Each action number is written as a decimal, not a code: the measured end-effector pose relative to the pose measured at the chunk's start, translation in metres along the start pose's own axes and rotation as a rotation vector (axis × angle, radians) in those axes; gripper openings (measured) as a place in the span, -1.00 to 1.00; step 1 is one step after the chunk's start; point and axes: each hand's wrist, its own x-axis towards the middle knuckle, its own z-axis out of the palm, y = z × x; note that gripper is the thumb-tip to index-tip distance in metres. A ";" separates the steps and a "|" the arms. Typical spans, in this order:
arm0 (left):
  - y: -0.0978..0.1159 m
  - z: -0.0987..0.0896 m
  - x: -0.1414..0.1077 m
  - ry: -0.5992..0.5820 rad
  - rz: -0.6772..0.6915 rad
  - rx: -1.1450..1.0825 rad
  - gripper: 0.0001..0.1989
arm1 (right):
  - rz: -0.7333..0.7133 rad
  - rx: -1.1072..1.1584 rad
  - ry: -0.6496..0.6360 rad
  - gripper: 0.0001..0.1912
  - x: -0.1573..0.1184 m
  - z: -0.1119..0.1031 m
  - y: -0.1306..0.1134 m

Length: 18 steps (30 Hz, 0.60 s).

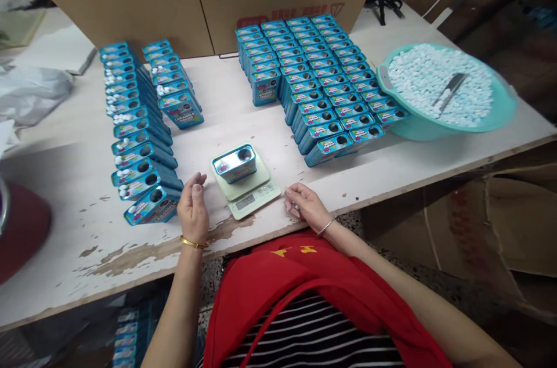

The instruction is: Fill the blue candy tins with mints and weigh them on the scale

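Note:
A blue tin [235, 163] with a dark round hole in its top sits on a pale green kitchen scale [256, 192] in front of me. My left hand [194, 211] rests at the scale's left side, fingers loosely stretched and holding nothing. Close beside it stands the nearest tin [152, 205] of the left row, with white candies on top of several tins there. To the right of the scale, my right hand [304, 205] has its fingers curled around a small pale candy [296, 206]. The scale's display is too small to read.
Blue tins [322, 86] stand in tight rows at the right, and a shorter row [172, 75] is at the back left. A turquoise basin [418, 124] holds white and pale blue candies with tongs [452, 92] on top. Cardboard [152, 2] walls the back; a dark red container [21, 228] stands left.

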 end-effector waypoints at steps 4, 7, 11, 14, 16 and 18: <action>0.008 -0.001 0.006 -0.044 0.095 0.087 -0.54 | -0.032 -0.010 0.019 -0.58 0.000 0.002 0.001; 0.021 0.000 0.015 -0.082 0.172 0.128 -0.56 | -0.053 -0.002 0.030 -0.58 0.000 0.004 0.002; 0.037 0.001 0.029 -0.157 0.327 0.193 -0.59 | -0.067 0.017 0.036 -0.58 0.000 0.005 0.004; 0.043 0.001 0.034 -0.191 0.370 0.237 -0.58 | -0.058 0.028 0.023 -0.57 0.002 0.003 0.006; 0.044 0.002 0.035 -0.211 0.367 0.262 -0.53 | -0.044 0.034 0.005 -0.56 0.003 0.001 0.007; 0.045 0.005 0.034 -0.238 0.355 0.287 -0.43 | -0.027 0.042 -0.016 -0.56 0.003 0.000 0.007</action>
